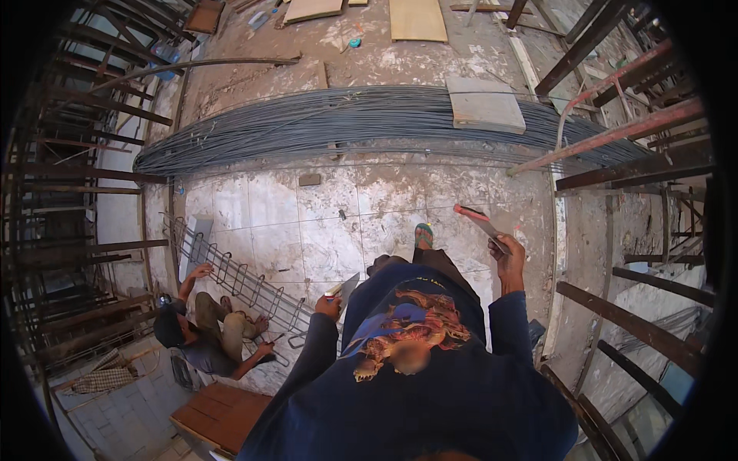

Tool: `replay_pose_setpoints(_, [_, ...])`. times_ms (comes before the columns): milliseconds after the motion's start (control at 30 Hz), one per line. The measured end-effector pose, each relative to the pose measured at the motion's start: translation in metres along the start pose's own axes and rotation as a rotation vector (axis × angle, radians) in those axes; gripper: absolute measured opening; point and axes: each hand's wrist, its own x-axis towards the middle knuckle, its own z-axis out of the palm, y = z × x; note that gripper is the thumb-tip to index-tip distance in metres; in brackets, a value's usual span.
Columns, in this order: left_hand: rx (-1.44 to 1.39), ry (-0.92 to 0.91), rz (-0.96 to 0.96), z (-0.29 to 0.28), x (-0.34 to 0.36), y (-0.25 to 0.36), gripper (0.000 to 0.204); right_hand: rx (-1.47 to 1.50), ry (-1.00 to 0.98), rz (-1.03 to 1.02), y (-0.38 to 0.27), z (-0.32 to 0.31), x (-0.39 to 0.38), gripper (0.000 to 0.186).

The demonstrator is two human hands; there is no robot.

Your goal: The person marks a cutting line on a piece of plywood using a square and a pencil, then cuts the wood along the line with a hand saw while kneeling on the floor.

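My right hand [510, 260] is raised on the right, its fingers closed on the grey metal end of a flat-bladed tool with a red handle [483, 223]. That handle points away from me, up and to the left. Lower on the left, my left hand [329, 307] grips a trowel-like tool [347, 287] with a pale handle and a flat, pointed grey blade. Part of its grip is hidden by the fingers. Both tools are held up above the stained tiled floor [330, 246], apart from each other.
A long bundle of steel rods [292, 119] crosses the floor ahead, with a board [486, 105] on it. At left a person [207, 326] squats beside a rebar cage [238, 273]. Dark beams [630, 326] line the right side; a brown box [219, 415] stands lower left.
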Motion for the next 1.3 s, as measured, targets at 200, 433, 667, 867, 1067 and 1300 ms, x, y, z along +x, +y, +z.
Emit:
replay_pose_setpoints(200, [-0.097,0.229,-0.108,0.022,0.027,0.012,0.023,-0.143,-0.264,0.064,-0.081,0.158,0.118,0.040])
replay_pose_setpoints(433, [-0.085,0.441,-0.252,0.038,0.083,0.109,0.040,-0.483,-0.423,-0.358,-0.173,0.349,0.205,0.031])
replay_pose_setpoints(667, [-0.007,0.341,-0.094,-0.020,0.206,0.204,0.039,-0.375,-0.281,-0.797,-0.282,0.515,0.274,0.027])
replay_pose_setpoints(867, [-0.564,0.253,-0.072,-0.071,0.305,0.350,0.025,-0.506,-0.092,-1.067,-0.380,0.601,0.328,0.023])
replay_pose_setpoints(1067, [-0.526,0.286,0.066,-0.117,0.372,0.489,0.020,-0.675,-0.005,-1.462,-0.406,0.705,0.458,0.028])
replay_pose_setpoints(1300, [-0.750,0.346,-0.070,-0.103,0.474,0.644,0.025,-0.783,0.011,-0.896,-0.384,0.783,0.715,0.033])
